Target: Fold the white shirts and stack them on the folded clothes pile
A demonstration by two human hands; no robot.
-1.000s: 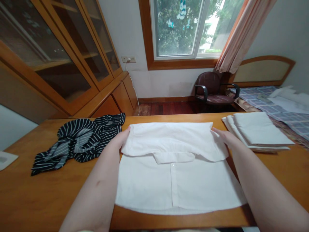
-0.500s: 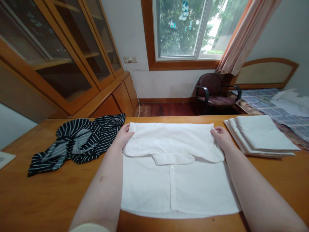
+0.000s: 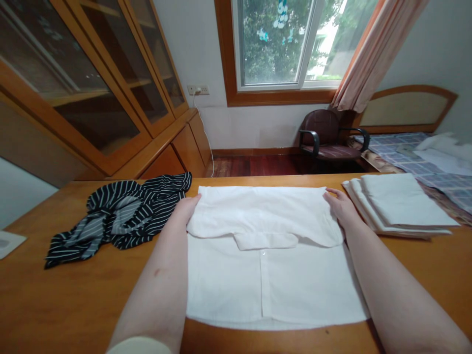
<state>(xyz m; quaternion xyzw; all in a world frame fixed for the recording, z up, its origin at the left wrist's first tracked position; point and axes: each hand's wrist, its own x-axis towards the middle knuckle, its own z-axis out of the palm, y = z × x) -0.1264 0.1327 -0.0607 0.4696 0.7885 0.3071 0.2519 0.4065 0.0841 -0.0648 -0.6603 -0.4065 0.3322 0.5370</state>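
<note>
A white shirt [image 3: 224, 280] lies front up in front of me, its far part folded over toward me in a straight-edged band. The flap ends in a tab-like piece [image 3: 265, 241], possibly the collar, just above a small button [image 3: 263, 253] on the placket. At the fold's far left corner my left hand [image 3: 189, 210] is closed on the shirt's edge, most of its fingers hidden. My right hand [image 3: 342, 206] pinches the far right corner, thumb and fingers at the edge.
A crumpled black-and-white striped garment [image 3: 129, 211] lies left on the wooden table [image 3: 110, 295]. Folded white cloths [image 3: 405, 201] are stacked at right. A white object [image 3: 11, 243] sits at the left edge. Beyond are a cabinet [image 3: 147, 132], a chair [image 3: 324, 137] and a bed [image 3: 398, 152].
Both thumbs have drawn back from the top of the cloth toward its side edges, and the left fingers show less. The shirt keeps its folded shape.
</note>
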